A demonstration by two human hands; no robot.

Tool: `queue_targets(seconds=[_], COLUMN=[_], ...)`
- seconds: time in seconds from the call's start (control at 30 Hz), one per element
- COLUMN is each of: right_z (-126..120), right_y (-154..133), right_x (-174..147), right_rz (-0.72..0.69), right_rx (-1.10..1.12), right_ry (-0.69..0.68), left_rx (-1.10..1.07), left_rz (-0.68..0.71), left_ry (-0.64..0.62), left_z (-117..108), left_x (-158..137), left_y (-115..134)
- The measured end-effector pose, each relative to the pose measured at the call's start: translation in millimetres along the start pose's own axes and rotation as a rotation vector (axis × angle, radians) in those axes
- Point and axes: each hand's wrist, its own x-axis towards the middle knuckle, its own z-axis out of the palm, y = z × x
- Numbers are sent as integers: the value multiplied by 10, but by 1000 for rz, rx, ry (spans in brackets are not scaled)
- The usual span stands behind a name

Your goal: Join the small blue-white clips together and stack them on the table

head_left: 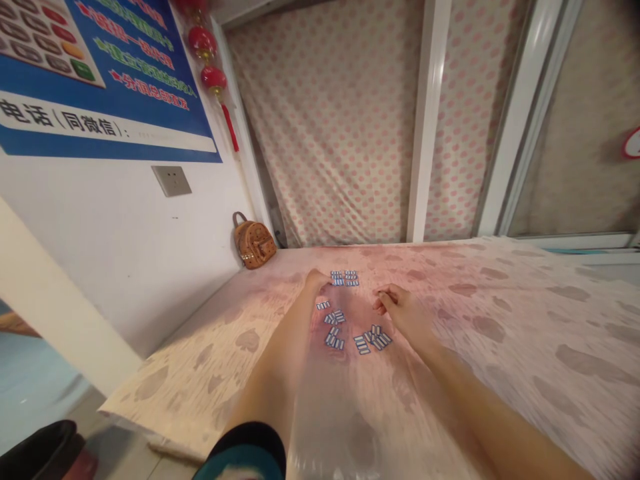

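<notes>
My left hand [318, 281] rests on the table at the left edge of a neat block of small flat pieces [345, 278], white with blue borders. Its fingers reach out against the block and are partly hidden by the hand. To the right of that block my right hand [393, 299] hovers with thumb and fingers pinched; whatever is between them is too small to make out. Nearer to me lie a short strip of pieces [323, 305], a loose cluster [335, 317], another cluster [335, 339] and a larger overlapping heap [373, 339].
A patterned cloth under a clear sheet covers the table [480, 327]. A brown mini backpack [254, 241] sits at the back left corner by the wall. Behind the table hangs a dotted curtain [335, 127]. A dark object [43, 450] stands beyond the table's left edge.
</notes>
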Motion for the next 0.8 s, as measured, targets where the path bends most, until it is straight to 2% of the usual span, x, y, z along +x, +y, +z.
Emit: queue_targets(seconds=[0.37, 0.5, 0.67, 0.8], right_z=[8, -6, -4, 14], right_y=[27, 29, 93, 166], right_x=[9, 13, 35, 54], right_rz=[8, 4, -12, -12], right_rx=[-22, -16, -25, -5], right_ry=[1, 12, 18, 9], left_rx=[122, 223, 320, 373], left_rz=[84, 132, 240, 274], left_ry=[8, -14, -77, -95], left_z=[-27, -264, -628, -681], left_x=[58, -55, -388, -588], left_y=[-11, -82, -331, -531])
